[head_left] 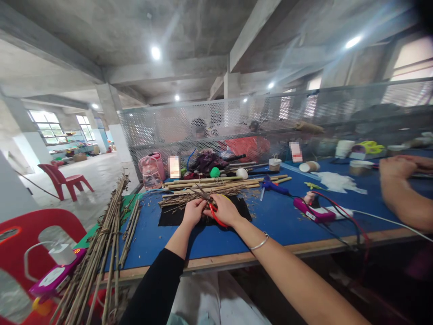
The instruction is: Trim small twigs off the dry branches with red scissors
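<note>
My right hand (223,210) grips a pair of scissors (216,215) with red handles; the blades are spread and point up and to the left. Beside it, my left hand (194,212) is closed in a pinch, with a thin dry twig (176,208) showing at its fingers. Both hands are close together over a black cloth (169,219) strewn with plant bits. Dry twigs (176,198) lie just behind my hands, and longer pale sticks (189,184) lie beyond them. The fingertips partly hide what is between them.
A long bundle of dry stalks (101,239) leans over the table's left edge. A blue glue gun (274,186), a purple power strip (313,211) and cables lie on the right. A co-worker's hands (402,176) are at far right. A perforated metal screen (162,126) stands behind.
</note>
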Demonstrator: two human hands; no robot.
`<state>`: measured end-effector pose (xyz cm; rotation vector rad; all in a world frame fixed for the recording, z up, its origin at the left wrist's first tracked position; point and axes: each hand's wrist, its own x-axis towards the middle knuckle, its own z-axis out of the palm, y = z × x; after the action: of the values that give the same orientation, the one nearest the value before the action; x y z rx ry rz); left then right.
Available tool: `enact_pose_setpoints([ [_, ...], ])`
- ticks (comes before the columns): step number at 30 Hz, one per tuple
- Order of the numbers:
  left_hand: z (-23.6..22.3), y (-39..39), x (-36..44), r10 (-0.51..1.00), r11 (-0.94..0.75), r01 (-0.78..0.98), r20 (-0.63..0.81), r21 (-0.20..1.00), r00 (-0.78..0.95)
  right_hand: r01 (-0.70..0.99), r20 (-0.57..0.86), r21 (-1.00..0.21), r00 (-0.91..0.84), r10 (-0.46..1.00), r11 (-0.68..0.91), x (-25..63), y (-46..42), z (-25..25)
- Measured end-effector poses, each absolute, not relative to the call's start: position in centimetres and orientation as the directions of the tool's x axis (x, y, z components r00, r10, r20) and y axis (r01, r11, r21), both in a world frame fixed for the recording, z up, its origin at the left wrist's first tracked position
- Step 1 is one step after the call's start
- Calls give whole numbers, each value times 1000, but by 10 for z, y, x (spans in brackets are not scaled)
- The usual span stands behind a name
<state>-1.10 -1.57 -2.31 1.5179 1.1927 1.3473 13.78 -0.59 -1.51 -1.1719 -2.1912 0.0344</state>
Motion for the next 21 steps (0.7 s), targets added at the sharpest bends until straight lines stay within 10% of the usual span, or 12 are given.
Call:
enact_pose_setpoints([
  [21,-24,-17,-11,963,-268,207,266,941,40,734,585,-312,-352,731,603,139,0,-20],
])
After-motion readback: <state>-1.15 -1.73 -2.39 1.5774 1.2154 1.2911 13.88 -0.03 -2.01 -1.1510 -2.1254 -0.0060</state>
